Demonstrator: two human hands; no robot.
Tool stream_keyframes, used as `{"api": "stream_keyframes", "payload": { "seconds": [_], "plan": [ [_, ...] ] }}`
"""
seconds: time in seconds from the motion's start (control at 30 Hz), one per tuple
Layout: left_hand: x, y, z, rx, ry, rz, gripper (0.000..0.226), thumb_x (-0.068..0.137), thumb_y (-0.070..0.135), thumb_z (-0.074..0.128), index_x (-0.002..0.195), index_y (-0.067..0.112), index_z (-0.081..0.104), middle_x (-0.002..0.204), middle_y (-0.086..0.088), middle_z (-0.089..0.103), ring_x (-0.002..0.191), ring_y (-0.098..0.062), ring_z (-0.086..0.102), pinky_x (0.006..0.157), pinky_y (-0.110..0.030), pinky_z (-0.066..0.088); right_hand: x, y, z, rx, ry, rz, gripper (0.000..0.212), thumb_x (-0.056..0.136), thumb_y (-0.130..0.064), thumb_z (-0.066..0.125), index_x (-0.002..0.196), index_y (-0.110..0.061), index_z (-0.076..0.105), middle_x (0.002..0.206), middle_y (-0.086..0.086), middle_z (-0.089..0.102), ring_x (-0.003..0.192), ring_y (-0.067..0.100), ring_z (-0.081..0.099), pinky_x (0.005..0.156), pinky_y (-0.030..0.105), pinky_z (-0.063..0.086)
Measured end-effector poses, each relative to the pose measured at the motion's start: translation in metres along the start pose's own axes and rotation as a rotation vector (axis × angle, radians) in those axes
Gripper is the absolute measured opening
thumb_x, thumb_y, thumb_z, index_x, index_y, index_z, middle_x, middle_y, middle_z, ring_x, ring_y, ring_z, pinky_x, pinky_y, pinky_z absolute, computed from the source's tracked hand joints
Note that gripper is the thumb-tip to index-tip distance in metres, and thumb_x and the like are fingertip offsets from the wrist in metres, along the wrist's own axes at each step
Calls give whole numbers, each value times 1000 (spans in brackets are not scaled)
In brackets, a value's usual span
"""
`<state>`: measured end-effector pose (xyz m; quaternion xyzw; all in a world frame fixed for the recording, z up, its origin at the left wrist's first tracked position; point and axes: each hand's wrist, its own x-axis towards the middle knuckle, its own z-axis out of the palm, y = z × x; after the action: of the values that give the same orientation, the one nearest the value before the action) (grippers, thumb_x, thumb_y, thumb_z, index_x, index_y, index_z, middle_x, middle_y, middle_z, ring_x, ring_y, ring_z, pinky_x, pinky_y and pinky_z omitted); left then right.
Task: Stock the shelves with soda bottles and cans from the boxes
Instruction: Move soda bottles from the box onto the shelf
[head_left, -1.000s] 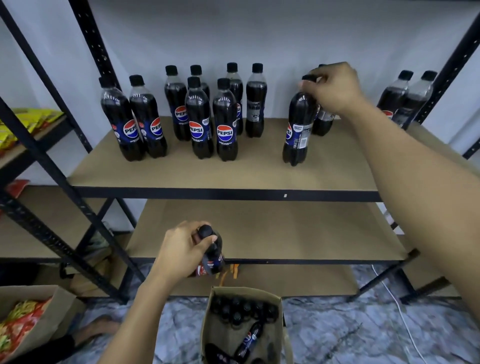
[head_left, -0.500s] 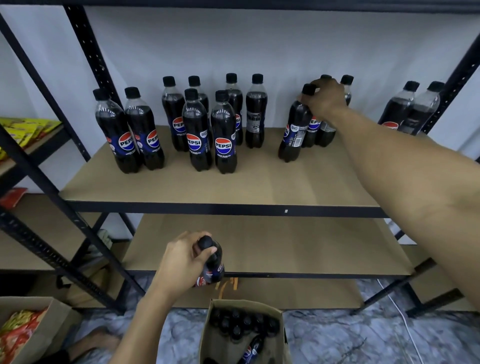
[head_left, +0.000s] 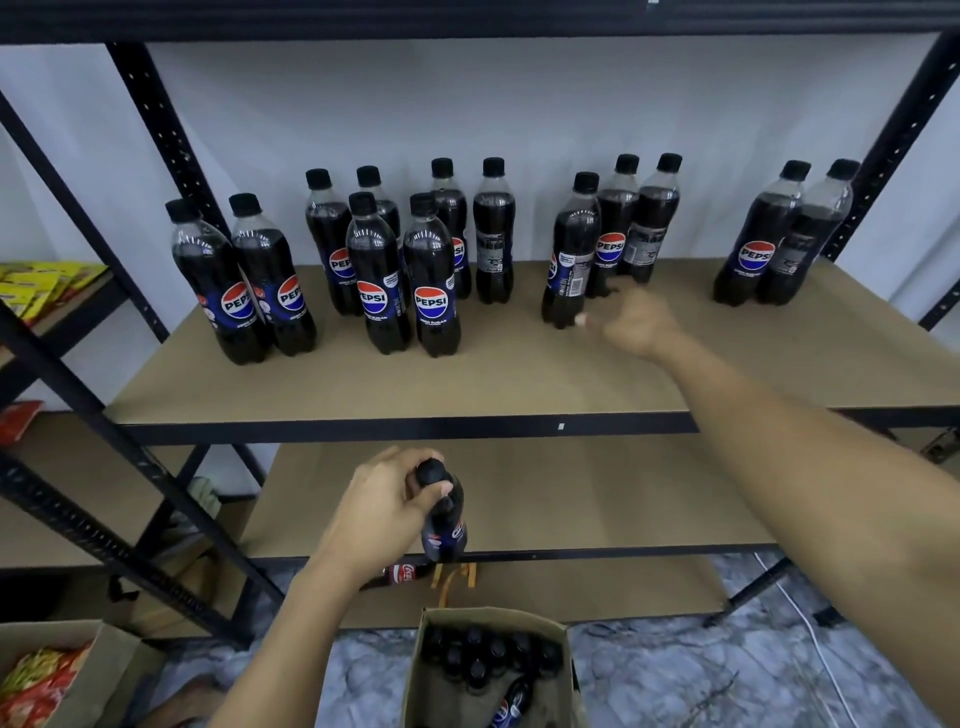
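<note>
Left hand (head_left: 384, 514) round a bottle (head_left: 448, 525); right hand (head_left: 634, 325), blurred, apparently empty.

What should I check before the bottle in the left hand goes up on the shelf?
1. Grip: the left hand has its fingers curled round the neck of the held bottle, just below the cap. Ok.
2. The right hand is free, fingers relaxed, holding nothing. Ok.
3. Right hand clear of the front bottle: a fingertip sits at its base, and contact is unclear. Cannot tell.
4. Room on the upper shelf: bare board in front of the rows and beside the right pair. Ok.
5. Stock left in the box: several caps show inside. Ok.
</note>
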<state>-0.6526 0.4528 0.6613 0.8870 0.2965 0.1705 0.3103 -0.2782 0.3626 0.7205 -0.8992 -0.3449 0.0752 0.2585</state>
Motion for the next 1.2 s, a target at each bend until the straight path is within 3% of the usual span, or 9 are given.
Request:
{"api": "stream_keyframes", "payload": {
  "seconds": [0.1, 0.17, 0.3, 0.4, 0.53, 0.8, 0.93, 1.03, 1.2],
  "plan": [
    [9, 15, -4, 7, -5, 30, 26, 89, 32, 73, 115, 34, 67, 95, 16, 59, 84, 0, 57, 75, -16, 44, -24, 30, 29, -227, -111, 73, 83, 86, -76, 53, 148, -22, 42, 149, 15, 47, 129, 34, 52, 106, 44, 42],
    [16, 29, -9, 15, -7, 56, 26, 89, 33, 73, 114, 35, 67, 95, 18, 60, 84, 2, 57, 73, -14, 42, -37, 45, 41, -287, -111, 19, 79, 91, -76, 40, 155, -31, 30, 161, 9, 32, 145, 32, 34, 118, 53, 26],
    [36, 67, -28, 44, -24, 112, 14, 91, 32, 71, 102, 37, 64, 84, 21, 61, 82, 11, 55, 62, -7, 39, -49, 53, 47, -367, -108, -27, 76, 95, -75, 19, 159, -33, 23, 168, 4, 16, 155, 25, 9, 123, 54, 9],
    [59, 96, -50, 45, -3, 158, 7, 89, 34, 74, 95, 31, 69, 73, 10, 64, 67, 2, 55, 60, -13, 38, -48, 52, 48, -372, -111, -36, 76, 95, -74, 16, 160, -34, 19, 169, 3, 13, 156, 24, 5, 124, 54, 6],
    [96, 136, -81, 11, -14, 179, 10, 90, 35, 72, 100, 31, 73, 77, 3, 67, 70, -8, 60, 71, -27, 49, -48, 53, 49, -388, -108, -34, 77, 95, -75, 14, 160, -35, 17, 169, 2, 12, 156, 23, 2, 124, 54, 4],
    [173, 183, -103, -11, 11, 223, 18, 92, 33, 72, 107, 23, 73, 71, 11, 66, 56, 6, 59, 59, -17, 43, -44, 55, 50, -384, -84, -44, 75, 93, -77, 14, 158, -39, 20, 168, 4, 15, 155, 26, 6, 123, 55, 7],
    [210, 184, -90, -11, 57, 210, 25, 92, 29, 73, 113, 17, 72, 84, 13, 68, 78, -3, 66, 64, -16, 44, -44, 56, 51, -385, -74, -48, 74, 92, -77, 13, 157, -41, 20, 167, 5, 16, 154, 27, 7, 122, 56, 7],
    [233, 181, -76, 14, 75, 196, 22, 93, 28, 72, 112, 19, 71, 87, 13, 66, 83, -11, 66, 65, -20, 47, -43, 55, 50, -377, -73, -42, 74, 93, -76, 14, 157, -40, 21, 167, 5, 16, 154, 26, 7, 123, 55, 7],
    [268, 175, -59, 55, 66, 216, 25, 94, 29, 70, 114, 15, 71, 99, 4, 67, 97, -17, 64, 83, -28, 47, -41, 54, 50, -389, -65, -43, 75, 92, -77, 13, 157, -40, 20, 166, 5, 17, 154, 27, 9, 122, 56, 8]
  ]
}}
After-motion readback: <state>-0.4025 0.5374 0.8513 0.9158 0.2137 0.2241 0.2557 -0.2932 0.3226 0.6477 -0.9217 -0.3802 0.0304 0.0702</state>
